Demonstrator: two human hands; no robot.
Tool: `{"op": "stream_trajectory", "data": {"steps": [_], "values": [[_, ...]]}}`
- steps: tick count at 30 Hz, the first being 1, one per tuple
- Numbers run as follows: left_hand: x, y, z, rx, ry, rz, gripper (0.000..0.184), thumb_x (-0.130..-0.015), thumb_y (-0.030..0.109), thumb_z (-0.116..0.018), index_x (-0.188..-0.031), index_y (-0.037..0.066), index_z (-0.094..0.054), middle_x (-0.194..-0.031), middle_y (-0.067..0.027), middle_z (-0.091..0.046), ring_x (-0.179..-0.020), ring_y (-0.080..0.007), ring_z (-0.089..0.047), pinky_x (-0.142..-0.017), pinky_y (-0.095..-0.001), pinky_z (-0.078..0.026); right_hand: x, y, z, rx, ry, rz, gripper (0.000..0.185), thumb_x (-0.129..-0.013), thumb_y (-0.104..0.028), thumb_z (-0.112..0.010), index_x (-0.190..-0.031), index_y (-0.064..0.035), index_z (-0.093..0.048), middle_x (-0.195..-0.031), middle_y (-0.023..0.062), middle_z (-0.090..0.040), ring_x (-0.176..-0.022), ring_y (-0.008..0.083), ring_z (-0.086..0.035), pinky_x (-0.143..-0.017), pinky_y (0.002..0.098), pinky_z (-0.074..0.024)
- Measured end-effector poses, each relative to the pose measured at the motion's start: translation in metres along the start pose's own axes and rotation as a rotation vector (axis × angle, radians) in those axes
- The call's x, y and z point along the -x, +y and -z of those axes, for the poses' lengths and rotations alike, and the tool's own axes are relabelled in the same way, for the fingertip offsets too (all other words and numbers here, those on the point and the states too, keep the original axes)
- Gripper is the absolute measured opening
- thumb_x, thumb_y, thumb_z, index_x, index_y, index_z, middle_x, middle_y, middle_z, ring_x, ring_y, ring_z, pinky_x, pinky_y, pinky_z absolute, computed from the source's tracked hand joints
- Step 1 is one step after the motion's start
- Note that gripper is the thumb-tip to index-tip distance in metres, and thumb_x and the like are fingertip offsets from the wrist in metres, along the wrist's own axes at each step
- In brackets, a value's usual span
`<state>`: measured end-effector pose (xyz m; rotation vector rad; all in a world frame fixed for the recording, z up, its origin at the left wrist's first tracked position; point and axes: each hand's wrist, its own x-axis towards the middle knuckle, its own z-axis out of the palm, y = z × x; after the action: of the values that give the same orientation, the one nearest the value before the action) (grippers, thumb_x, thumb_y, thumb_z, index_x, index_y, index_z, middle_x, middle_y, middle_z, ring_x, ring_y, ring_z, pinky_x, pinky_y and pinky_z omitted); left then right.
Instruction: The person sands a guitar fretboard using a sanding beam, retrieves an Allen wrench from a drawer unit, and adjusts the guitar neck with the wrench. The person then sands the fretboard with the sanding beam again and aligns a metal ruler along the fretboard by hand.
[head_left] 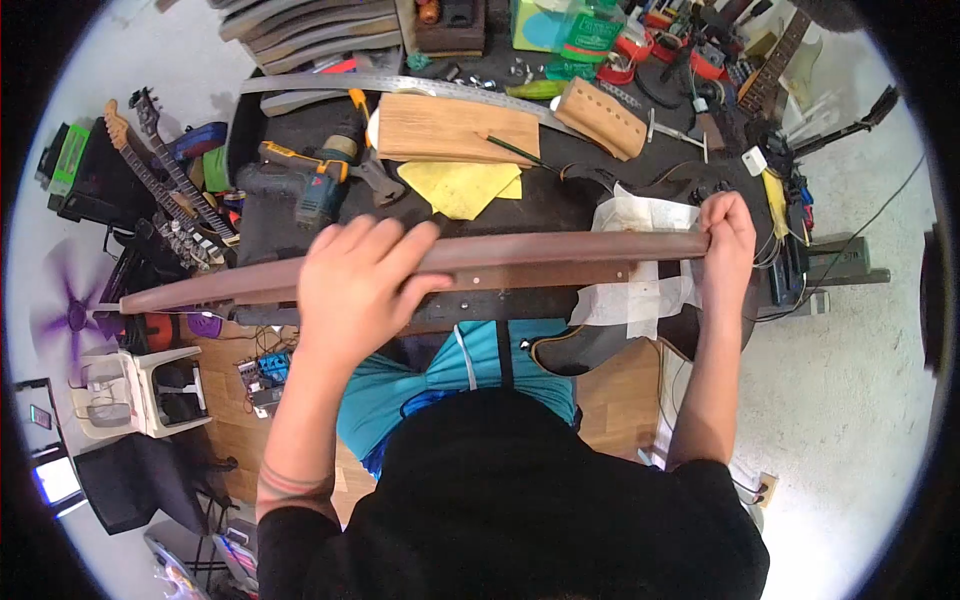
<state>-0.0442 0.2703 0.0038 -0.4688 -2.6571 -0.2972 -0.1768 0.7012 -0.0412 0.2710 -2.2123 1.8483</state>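
Note:
A long reddish-brown bar with a slight curve in view crosses in front of me from left to right. My left hand is laid over its left part, fingers over the top and thumb along the near side. At the right end, my right hand is closed round the bar's tip. Just under the bar shows a brown guitar fretboard with pale dots. It belongs to a black guitar body, partly covered with white masking paper.
Behind lie a drill, a hammer, a yellow sandpaper sheet, a wood block, a block with holes and a long metal ruler. Guitars stand at left, near a purple fan.

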Motion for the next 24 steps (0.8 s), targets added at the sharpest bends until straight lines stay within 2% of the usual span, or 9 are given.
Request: {"op": "stream_trajectory", "data": {"steps": [4,5,8,11,14,17,20,22,24], "values": [[-0.002,-0.006,0.031,0.051,0.039,0.019,0.053,-0.079,0.044,-0.090,-0.118,0.010,-0.078,-0.087,-0.0071,-0.063,-0.086,-0.0306,-0.066,-0.076,-0.0442,-0.051,-0.016,-0.054,-0.007,-0.107,0.201,0.072,0.010,-0.110,-0.009,-0.055,-0.117,-0.0064,-0.060,-0.112,0.0063,-0.067,-0.099,0.0131,-0.059,-0.091,0.0282,-0.0443],[0.003,-0.009,0.047,0.056,0.046,0.029,0.053,-0.080,0.045,-0.089,-0.119,0.010,-0.077,-0.087,-0.0071,-0.063,-0.086,-0.0301,-0.066,-0.077,-0.0441,-0.051,-0.018,-0.062,-0.002,-0.169,0.187,0.174,0.028,-0.117,-0.023,-0.056,-0.134,-0.0020,-0.062,-0.127,0.0107,-0.069,-0.109,0.0158,-0.063,-0.099,0.0330,-0.0478],[0.042,-0.028,0.087,0.162,0.092,0.232,0.061,-0.077,0.037,-0.095,-0.125,0.003,-0.078,-0.097,-0.0140,-0.073,-0.094,-0.0358,-0.071,-0.087,-0.0434,-0.055,-0.012,-0.102,-0.025,-0.364,0.265,0.369,0.039,-0.119,-0.026,-0.053,-0.145,0.0023,-0.057,-0.136,0.0148,-0.067,-0.118,0.0209,-0.066,-0.104,0.0368,-0.0503],[0.108,-0.058,0.112,0.287,0.266,0.429,0.069,-0.077,0.021,-0.097,-0.137,-0.004,-0.075,-0.129,-0.0180,-0.079,-0.118,-0.0266,-0.074,-0.107,-0.0392,-0.054,0.010,-0.111,-0.043,-0.285,0.203,0.397,0.038,-0.119,-0.023,-0.052,-0.146,0.0033,-0.056,-0.136,0.0158,-0.067,-0.116,0.0211,-0.066,-0.104,0.0369,-0.0505],[0.183,-0.081,0.129,0.600,0.489,0.606,0.076,-0.094,0.033,-0.092,-0.151,-0.010,-0.064,-0.141,-0.0137,-0.073,-0.129,-0.0222,-0.067,-0.115,-0.0370,-0.048,0.042,-0.117,-0.065,-0.108,0.087,0.425,0.026,-0.119,-0.019,-0.051,-0.134,0.0003,-0.062,-0.111,0.0107,-0.070,-0.101,0.0161,-0.065,-0.095,0.0329,-0.0509],[0.248,-0.085,0.147,0.534,0.592,0.695,0.068,-0.100,0.042,-0.086,-0.141,-0.010,-0.068,-0.126,-0.0070,-0.073,-0.117,-0.0180,-0.066,-0.105,-0.0337,-0.049,0.082,-0.119,-0.084,-0.190,-0.180,0.257,0.021,-0.121,-0.019,-0.050,-0.123,-0.0035,-0.064,-0.086,0.0043,-0.063,-0.081,0.0127,-0.060,-0.078,0.0300,-0.0476],[0.330,-0.103,0.132,0.439,0.611,0.768,0.060,-0.105,0.047,-0.081,-0.130,-0.006,-0.071,-0.110,-0.0012,-0.069,-0.101,-0.0136,-0.062,-0.094,-0.0314,-0.050,0.121,-0.103,-0.109,-0.118,-0.567,0.231,0.021,-0.116,-0.004,-0.045,-0.117,-0.0015,-0.066,-0.106,0.0112,-0.066,-0.083,0.0167,-0.062,-0.080,0.0347,-0.0553],[0.375,-0.091,0.115,0.637,0.602,0.919,0.053,-0.108,0.044,-0.077,-0.130,-0.004,-0.071,-0.109,-0.0008,-0.070,-0.096,-0.0126,-0.063,-0.087,-0.0299,-0.051,0.142,-0.102,-0.129,0.039,-0.757,0.308,0.027,-0.093,0.016,-0.053,-0.107,-0.0020,-0.069,-0.111,0.0137,-0.064,-0.088,0.0241,-0.063,-0.081,0.0356,-0.0554],[0.402,-0.078,0.087,0.769,0.664,1.003,0.038,-0.113,0.039,-0.070,-0.126,0.003,-0.071,-0.108,0.0025,-0.069,-0.099,-0.0101,-0.060,-0.090,-0.0278,-0.046,0.161,-0.095,-0.139,0.066,-0.934,0.238,0.025,-0.090,0.014,-0.058,-0.104,-0.0035,-0.070,-0.108,0.0132,-0.066,-0.092,0.0294,-0.066,-0.083,0.0388,-0.0560]]}}
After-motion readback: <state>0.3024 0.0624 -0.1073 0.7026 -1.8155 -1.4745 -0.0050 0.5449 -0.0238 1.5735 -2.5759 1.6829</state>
